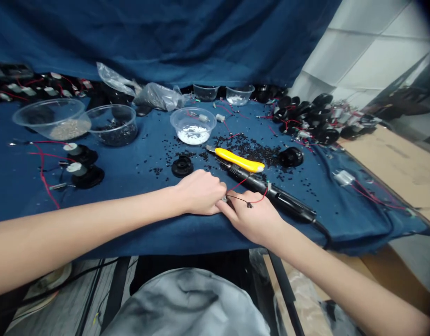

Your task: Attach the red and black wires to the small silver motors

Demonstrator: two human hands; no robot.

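The left hand (202,192) and right hand (253,214) both grip the small wired part (224,199) where they meet, apparently working it with the fingers, so the next move likely calls for slack in the red wire (264,196).

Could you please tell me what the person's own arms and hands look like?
The left hand and right hand are ungloved. The left forearm and right forearm are bare, with no sleeve, watch or bracelet in view. No clear markings show. Rings can't be ruled out, since parts of both hands are hidden.
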